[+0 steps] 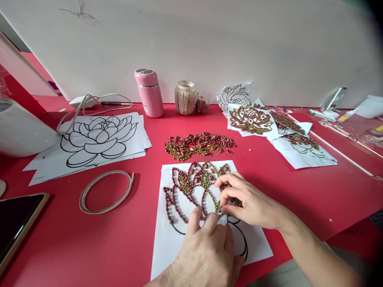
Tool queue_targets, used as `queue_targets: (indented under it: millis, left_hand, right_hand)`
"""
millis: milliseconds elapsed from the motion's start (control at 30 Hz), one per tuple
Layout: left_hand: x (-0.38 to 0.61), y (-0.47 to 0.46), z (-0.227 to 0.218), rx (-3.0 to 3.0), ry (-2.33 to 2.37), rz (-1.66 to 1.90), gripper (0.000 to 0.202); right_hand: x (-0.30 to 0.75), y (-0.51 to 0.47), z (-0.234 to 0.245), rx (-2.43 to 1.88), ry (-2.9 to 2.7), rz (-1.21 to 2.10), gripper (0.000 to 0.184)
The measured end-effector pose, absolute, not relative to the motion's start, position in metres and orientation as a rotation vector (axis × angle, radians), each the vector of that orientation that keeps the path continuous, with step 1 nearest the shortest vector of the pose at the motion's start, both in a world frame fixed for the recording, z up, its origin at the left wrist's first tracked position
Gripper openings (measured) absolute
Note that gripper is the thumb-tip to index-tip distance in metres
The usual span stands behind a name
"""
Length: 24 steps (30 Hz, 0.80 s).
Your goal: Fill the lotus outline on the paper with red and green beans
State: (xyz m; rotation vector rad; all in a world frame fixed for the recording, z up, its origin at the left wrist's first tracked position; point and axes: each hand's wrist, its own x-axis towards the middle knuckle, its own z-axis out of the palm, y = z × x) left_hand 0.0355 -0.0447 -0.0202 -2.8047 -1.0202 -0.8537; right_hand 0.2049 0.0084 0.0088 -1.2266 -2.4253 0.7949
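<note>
A white sheet (167, 239) with a black lotus outline lies in front of me on the red table (89, 247). Red and green beans (191, 183) cover most of its petal lines. My left hand (206, 255) rests on the sheet's lower part, its fingers pressing near the bean rows. My right hand (248, 201) hovers over the right petals with thumb and forefinger pinched together at the beans. Whether a bean sits between them is too small to tell. A loose pile of red and green beans (199, 144) lies just beyond the sheet.
A stack of blank lotus printouts (98, 139) lies at left, a tape ring (106, 191) below it, a phone (14, 223) at the left edge. A pink bottle (149, 92), a jar (184, 97) and finished bean pictures (251, 119) stand at the back.
</note>
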Motion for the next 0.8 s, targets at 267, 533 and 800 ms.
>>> queue_targets:
  millis: [267,533,800]
  left_hand:
    - [0.034,-0.046,-0.023,-2.799,-1.014,-0.856,0.018]
    - [0.034,-0.045,-0.020,-2.833,-1.014,-0.817,0.018]
    - [0.036,-0.044,-0.022,-2.809,-1.024,-0.885,0.015]
  right_hand:
    - [0.200,0.006,0.015,-1.294,-2.399,0.772,0.005]
    - [0.205,0.010,0.005,-1.359,-2.220,0.808,0.015]
    - [0.207,0.011,0.003,-1.404,-2.158,0.592,0.023]
